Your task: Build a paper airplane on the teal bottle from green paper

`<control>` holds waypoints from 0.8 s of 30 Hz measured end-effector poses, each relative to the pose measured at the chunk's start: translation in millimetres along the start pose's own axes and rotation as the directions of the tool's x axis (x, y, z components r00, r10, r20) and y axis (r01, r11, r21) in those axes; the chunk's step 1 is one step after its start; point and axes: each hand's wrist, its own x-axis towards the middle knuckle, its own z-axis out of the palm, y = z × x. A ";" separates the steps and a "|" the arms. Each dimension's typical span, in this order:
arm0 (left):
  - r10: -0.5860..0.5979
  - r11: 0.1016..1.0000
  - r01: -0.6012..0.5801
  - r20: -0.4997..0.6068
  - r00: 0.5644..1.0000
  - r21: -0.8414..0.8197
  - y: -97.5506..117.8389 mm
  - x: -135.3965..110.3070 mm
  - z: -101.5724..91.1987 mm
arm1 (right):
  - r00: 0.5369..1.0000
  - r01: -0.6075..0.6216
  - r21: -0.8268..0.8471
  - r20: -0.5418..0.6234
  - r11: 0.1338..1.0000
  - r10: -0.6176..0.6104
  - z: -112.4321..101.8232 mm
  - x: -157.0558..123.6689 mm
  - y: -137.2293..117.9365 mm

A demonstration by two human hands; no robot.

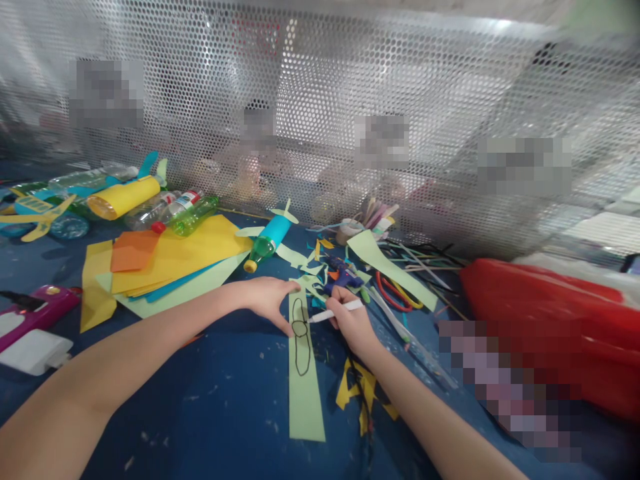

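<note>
A long strip of light green paper [306, 413] lies on the blue table, with a propeller shape drawn on it in dark line: two long loops joined by a small circle. My left hand [273, 303] rests at the strip's left edge, thumb and forefinger spread wide apart. A white marker [345, 311] is pinched in my right hand [353, 323], its tip at the right side of the drawn circle. Behind my right hand lies a dark blue glue gun [343, 277], partly hidden among paper scraps. A bottle plane [270, 240] wrapped in blue paper lies beyond my left hand.
Coloured paper sheets [200, 247] and plastic bottles [193, 213] lie at the left, near a white power adapter [35, 351]. Yellow scraps [367, 383] lie under my right forearm. A red bag [545, 327] sits at the right. A perforated metal screen [310, 100] borders the table's back.
</note>
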 end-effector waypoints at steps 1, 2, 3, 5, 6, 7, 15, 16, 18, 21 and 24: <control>-0.004 1.000 0.004 0.000 1.000 -0.007 -0.5 0.2 0.3 | 1.000 0.001 0.019 -0.012 1.000 0.000 -0.1 0.8 1.0; -0.007 1.000 0.007 -0.002 1.000 -0.015 -0.7 0.2 0.5 | 1.000 0.003 0.053 -0.031 0.999 -0.002 -0.3 1.8 2.1; -0.006 1.000 0.006 -0.007 1.000 -0.023 -0.8 0.1 0.3 | 0.999 0.010 0.102 -0.052 0.995 -0.005 -0.7 3.1 3.1; 0.008 0.999 -0.008 -0.015 1.000 -0.034 -0.4 -0.6 -0.7 | 0.995 0.030 0.240 -0.097 0.970 -0.007 -1.9 6.0 4.4; 0.015 0.999 -0.015 -0.012 1.000 -0.040 -0.2 -1.0 -1.5 | 0.994 0.038 0.311 -0.111 0.950 -0.004 -2.8 7.3 4.5; 0.017 0.999 -0.017 -0.005 1.000 -0.051 -0.2 -1.3 -2.4 | 0.993 0.040 0.371 -0.115 0.928 0.003 -3.7 8.4 4.2; -0.103 0.902 -0.040 -0.306 0.946 -0.430 -12.2 6.8 5.1 | 0.990 0.054 0.406 -0.142 0.912 0.004 -6.0 9.5 1.7; -0.111 0.883 -0.074 -0.360 0.926 -0.463 -14.1 8.9 8.7 | 0.989 0.070 0.375 -0.145 0.925 -0.017 -5.4 8.9 1.6; -0.096 0.865 -0.148 -0.449 0.888 -0.479 -16.6 12.6 16.3 | 0.990 0.091 0.310 -0.134 0.946 -0.052 -3.9 6.5 0.7; -0.064 0.884 -0.196 -0.524 0.849 -0.425 -17.0 15.4 25.3 | 0.994 0.105 0.227 -0.057 0.968 -0.094 -1.4 1.0 -2.8; -0.024 0.891 -0.217 -0.519 0.854 -0.399 -15.4 15.3 29.1 | 0.991 0.132 0.172 -0.014 0.976 -0.132 1.1 -3.6 -6.5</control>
